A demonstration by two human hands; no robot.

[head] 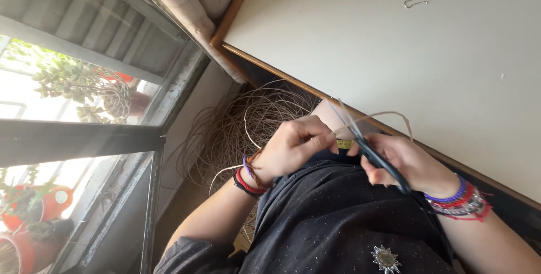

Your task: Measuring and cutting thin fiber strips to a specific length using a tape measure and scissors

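Note:
My right hand (408, 164) grips black-handled scissors (366, 147), whose open blades point up toward the table edge. My left hand (293, 147) pinches a thin tan cord (389, 114) just beside the blades, along with a bit of yellow measuring tape (345, 144). The cord arcs from my left fingers over my right hand. Both hands hover over my lap in a black garment (332, 217). Bead and thread bracelets circle both wrists.
A white tabletop with a wooden edge (270, 65) fills the upper right, with a small bent metal hook (415, 1) on it. A loose coil of tan cord (248, 125) lies on the floor. A window with potted plants (73, 88) and a curtain (186, 9) stand to the left.

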